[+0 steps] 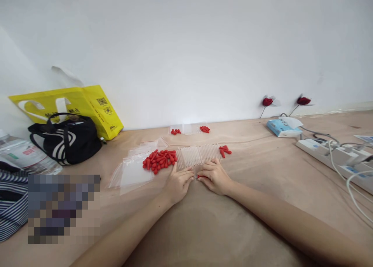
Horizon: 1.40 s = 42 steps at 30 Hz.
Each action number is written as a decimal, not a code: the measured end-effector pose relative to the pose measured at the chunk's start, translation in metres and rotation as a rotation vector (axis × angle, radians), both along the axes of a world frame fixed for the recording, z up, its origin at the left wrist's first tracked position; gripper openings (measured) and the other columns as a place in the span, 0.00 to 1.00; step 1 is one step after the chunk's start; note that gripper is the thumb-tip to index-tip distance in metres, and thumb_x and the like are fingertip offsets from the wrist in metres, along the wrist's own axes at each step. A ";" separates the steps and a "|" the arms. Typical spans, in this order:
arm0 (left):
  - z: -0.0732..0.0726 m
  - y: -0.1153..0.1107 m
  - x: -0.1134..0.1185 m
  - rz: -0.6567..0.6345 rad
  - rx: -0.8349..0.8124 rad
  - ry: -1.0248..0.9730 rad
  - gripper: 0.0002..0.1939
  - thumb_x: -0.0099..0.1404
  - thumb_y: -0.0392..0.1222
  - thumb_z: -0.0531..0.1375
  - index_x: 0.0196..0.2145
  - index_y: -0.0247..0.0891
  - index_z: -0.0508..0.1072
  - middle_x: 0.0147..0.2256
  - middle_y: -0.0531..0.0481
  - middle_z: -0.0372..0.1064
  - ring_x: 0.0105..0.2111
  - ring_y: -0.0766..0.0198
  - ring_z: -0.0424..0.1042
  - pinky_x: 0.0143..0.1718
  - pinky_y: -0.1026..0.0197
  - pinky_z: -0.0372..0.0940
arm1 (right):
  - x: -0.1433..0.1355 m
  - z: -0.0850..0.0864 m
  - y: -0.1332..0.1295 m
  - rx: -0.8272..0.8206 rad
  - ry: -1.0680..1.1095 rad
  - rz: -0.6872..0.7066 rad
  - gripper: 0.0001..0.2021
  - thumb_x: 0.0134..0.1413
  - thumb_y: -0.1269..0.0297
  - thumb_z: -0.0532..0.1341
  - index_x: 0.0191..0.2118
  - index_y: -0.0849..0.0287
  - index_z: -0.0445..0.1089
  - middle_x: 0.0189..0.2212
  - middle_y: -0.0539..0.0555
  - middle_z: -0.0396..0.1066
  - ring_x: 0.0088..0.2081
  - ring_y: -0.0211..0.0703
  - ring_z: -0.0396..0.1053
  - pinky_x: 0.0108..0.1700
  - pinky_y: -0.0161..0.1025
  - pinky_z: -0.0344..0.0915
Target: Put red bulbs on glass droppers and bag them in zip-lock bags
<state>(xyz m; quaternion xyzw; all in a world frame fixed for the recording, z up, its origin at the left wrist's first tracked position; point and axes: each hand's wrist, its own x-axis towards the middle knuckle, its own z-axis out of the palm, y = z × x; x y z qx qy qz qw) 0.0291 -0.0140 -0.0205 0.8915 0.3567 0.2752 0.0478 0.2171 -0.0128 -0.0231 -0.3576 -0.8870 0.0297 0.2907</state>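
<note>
1. Left hand: fingers nearly together, tips pinching one end of a thin rod.
2. Right hand: fingers curled, thumb and fingertips gripping the rod's opposite end, where red shows.
3. Rod: level between both hands, largely covered by fingers, on the near side of the sticks.
4. Red pieces: heaped at the sticks' left end, overlapping the bags.

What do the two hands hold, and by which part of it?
A small thin piece: the left hand at one end, the right hand at its red end.
</note>
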 end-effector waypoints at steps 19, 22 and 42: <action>0.002 -0.001 -0.002 0.002 0.106 -0.018 0.08 0.62 0.39 0.53 0.35 0.39 0.72 0.35 0.50 0.74 0.42 0.59 0.70 0.56 0.39 0.41 | 0.017 0.001 0.002 -0.113 0.096 -0.070 0.06 0.51 0.61 0.58 0.33 0.54 0.70 0.32 0.51 0.71 0.36 0.41 0.61 0.41 0.43 0.47; 0.001 0.001 -0.003 0.010 0.114 -0.034 0.07 0.61 0.39 0.54 0.32 0.39 0.72 0.33 0.51 0.75 0.41 0.59 0.70 0.56 0.41 0.43 | 0.016 0.001 0.004 -0.182 0.183 -0.072 0.05 0.50 0.61 0.59 0.31 0.54 0.69 0.30 0.51 0.71 0.36 0.42 0.62 0.43 0.45 0.49; 0.006 -0.002 0.001 0.015 0.021 -0.043 0.13 0.61 0.44 0.53 0.39 0.36 0.72 0.42 0.44 0.70 0.45 0.58 0.68 0.48 0.53 0.63 | 0.057 0.006 0.076 -0.385 0.662 -0.661 0.17 0.45 0.57 0.56 0.42 0.59 0.62 0.23 0.49 0.67 0.26 0.38 0.64 0.30 0.35 0.57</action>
